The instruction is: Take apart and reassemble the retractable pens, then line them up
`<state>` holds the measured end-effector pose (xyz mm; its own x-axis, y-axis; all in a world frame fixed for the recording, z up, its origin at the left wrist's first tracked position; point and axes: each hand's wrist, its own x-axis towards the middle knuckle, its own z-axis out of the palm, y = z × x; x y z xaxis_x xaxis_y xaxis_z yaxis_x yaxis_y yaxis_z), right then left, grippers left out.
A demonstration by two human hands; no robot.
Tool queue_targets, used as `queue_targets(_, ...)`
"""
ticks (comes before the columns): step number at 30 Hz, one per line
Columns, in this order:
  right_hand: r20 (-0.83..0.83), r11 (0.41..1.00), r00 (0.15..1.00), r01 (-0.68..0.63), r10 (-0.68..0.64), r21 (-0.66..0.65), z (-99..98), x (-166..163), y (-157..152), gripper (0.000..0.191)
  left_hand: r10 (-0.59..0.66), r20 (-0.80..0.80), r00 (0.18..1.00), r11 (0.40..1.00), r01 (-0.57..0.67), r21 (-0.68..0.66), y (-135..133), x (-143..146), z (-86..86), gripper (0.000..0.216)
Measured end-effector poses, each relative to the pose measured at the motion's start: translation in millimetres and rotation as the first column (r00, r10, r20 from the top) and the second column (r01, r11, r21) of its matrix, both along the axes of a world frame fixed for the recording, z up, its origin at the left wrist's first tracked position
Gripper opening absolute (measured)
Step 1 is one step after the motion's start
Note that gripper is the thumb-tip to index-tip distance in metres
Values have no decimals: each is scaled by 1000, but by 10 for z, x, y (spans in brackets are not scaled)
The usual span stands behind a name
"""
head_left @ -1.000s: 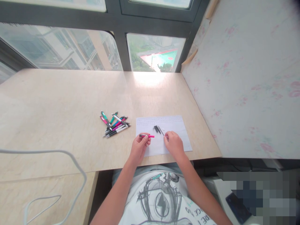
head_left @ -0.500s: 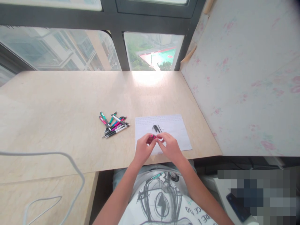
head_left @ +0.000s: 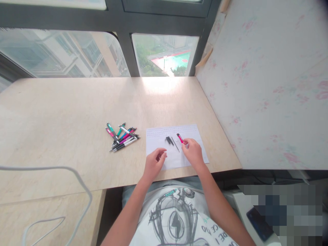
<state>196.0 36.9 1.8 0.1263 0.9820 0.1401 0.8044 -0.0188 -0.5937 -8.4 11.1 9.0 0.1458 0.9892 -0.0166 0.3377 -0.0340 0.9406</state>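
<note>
The right hand (head_left: 194,152) pinches the near end of a pink pen barrel (head_left: 180,138) between thumb and fingertips, its dark end pointing forward and left beyond them. The left hand (head_left: 153,163) is half curled, a small gap between thumb and index fingertip, over the left part of the paper sheet (head_left: 173,163). Just left of the right fingers lies a thin dark rod (head_left: 175,144), with short black pieces (head_left: 169,140) beyond it. The pen pile (head_left: 125,139) sits forward and left of the left fingers. Half a second ago both hands met around the pink barrel; now they are apart.
</note>
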Motion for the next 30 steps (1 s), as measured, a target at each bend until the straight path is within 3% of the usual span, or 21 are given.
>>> queue_targets(6, 80, 1000, 997, 9, -8, -14, 24, -8, -39, 18, -27, -93, 995, 999, 31, 43, -18, 33, 39, 16)
queue_targets(11, -29, 999, 999, -16, 18, 50, 103, 69, -219, 24, -29, -143, 989, 991, 46, 123, -52, 4, 106, 15)
queue_targets(17, -187, 977, 978, -48, 87, 206, -40, 163, -451, 31, -64, -196, 978, 971, 106, 214, -171, -92, 70, 20)
queue_targets(23, -216, 986, 974, -29, 64, 162, -115, 189, -431, 31, -64, -192, 979, 979, 99, 178, -187, -123, -11, 21)
queue_targets(27, -166, 990, 986, -7, 31, 143, -133, 174, -402, 31, -34, -198, 980, 982, 69, 173, -175, -119, -23, 21)
queue_targets(30, -14, 992, 999, 36, -35, 119, -119, 118, -368, 22, -21, -200, 980, 984, 56, 170, -179, -120, -24, 23)
